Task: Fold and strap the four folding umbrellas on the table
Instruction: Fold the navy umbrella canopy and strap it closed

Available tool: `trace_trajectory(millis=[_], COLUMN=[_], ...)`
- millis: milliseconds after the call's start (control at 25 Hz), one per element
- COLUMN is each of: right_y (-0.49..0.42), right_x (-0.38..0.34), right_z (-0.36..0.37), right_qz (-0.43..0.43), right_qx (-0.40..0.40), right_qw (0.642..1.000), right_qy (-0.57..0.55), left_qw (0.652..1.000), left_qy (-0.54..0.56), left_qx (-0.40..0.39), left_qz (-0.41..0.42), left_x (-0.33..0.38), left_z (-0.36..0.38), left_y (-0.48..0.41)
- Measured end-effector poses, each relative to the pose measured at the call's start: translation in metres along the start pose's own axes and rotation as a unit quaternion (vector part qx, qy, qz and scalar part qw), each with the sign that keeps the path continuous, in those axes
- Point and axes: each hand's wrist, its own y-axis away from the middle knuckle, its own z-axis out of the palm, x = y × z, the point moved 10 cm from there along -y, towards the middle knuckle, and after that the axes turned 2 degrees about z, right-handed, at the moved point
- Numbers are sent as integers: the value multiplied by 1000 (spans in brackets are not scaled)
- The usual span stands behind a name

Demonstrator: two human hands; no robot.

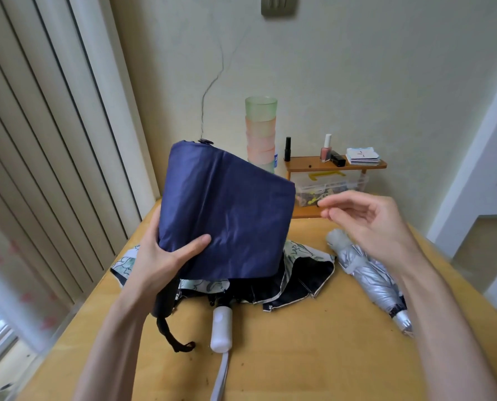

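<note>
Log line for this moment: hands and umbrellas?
left hand: grips navy umbrella | right hand: free | floral umbrella: loose on table | silver umbrella: rolled, on table

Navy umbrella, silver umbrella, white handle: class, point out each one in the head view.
navy umbrella [229,215], head view, middle of its canopy fabric
silver umbrella [368,273], head view, its folded canopy
white handle [221,328], head view, middle of the grip

Single head view, looking forward and down, close over table [313,342], facing wall [357,82]
</note>
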Motion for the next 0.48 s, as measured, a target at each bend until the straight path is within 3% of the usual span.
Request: trace_trajectory(millis=[240, 480], right_y=[3, 1], right_x=[-13, 13], right_z=[44, 53], right_qz=[-8, 12], right_qx=[-51, -87], right_qw=[996, 995], right_qy=[-78, 54], left_qw=[997, 994], left_qy=[-55, -83], left_qx=[-50, -64], left_qz=[17, 28], left_x=[10, 9], left_z=[13, 20], left_y=[4, 2])
